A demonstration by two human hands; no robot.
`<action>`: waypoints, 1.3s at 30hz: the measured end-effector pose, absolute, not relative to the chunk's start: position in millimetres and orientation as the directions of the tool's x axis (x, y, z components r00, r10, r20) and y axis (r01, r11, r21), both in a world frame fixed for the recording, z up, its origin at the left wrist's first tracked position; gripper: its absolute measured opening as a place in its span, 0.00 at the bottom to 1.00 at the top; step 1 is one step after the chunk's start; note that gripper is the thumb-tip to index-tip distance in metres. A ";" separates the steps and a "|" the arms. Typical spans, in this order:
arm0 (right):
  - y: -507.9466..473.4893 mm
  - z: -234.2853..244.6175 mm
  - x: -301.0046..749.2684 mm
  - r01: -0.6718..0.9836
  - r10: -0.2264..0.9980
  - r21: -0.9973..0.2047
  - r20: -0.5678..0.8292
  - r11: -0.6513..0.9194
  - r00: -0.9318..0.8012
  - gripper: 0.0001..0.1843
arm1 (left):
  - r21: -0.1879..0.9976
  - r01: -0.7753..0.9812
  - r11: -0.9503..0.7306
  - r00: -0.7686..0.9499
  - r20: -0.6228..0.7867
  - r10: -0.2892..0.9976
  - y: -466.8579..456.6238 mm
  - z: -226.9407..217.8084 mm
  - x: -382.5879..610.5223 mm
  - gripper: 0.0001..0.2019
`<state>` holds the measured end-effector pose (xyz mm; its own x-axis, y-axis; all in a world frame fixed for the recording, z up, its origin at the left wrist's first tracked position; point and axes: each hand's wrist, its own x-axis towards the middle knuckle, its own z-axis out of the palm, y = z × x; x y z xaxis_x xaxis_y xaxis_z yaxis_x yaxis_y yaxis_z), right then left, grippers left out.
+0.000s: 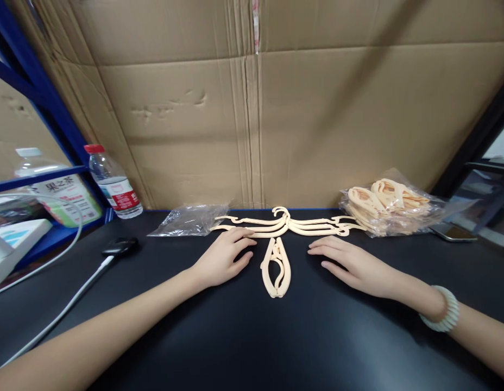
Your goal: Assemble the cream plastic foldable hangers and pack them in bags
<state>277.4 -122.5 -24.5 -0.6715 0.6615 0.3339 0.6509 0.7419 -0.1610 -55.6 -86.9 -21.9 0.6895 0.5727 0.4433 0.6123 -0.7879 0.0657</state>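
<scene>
Both grips open and empty: left hand [221, 258] and right hand [353, 263] rest flat on the black worktop [252, 336], flanking one folded cream plastic hanger [276, 269]. Left fingertips touch a small stack of spread cream hangers [309, 224] behind, too overlapped to count. Beyond lie one empty clear bag [190, 220], one clear bag of folded hangers [390, 209] and one red-capped water bottle [113, 184].

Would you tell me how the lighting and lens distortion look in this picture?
In the head view the wide lens slants the blue shelf frame and stretches whatever lies near the corners; the light is soft, with a broad diagonal shadow on the cardboard at upper right and a dull sheen on the black table; the left hand, right hand and hangers are sharp.
</scene>
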 end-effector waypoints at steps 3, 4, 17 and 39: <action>-113.8 -27.7 285.0 0.693 0.680 -0.140 0.405 0.707 -0.611 0.21 | 0.073 0.604 -0.794 0.687 0.456 0.565 -88.9 -20.7 -54.0 0.12; -109.6 -29.2 288.9 0.715 0.687 -0.129 0.434 0.688 -0.583 0.21 | 0.069 0.599 -0.798 0.692 0.457 0.559 -89.9 -20.0 -53.3 0.11; -90.4 -35.3 303.0 0.790 0.723 -0.087 0.472 0.607 -0.504 0.11 | -0.084 0.533 -0.842 0.767 0.468 0.439 -96.9 -14.2 -49.8 0.11; -101.5 -12.1 307.5 0.862 0.591 -0.159 0.785 0.481 -0.185 0.05 | 0.563 0.672 -0.481 0.167 0.518 0.839 -93.3 -13.0 -47.7 0.15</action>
<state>307.5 -101.5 -12.1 -0.1847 0.5908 0.7854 0.8623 0.4809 -0.1589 -47.7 -93.3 -13.0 0.1666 0.8388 0.5184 0.6723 -0.4812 0.5625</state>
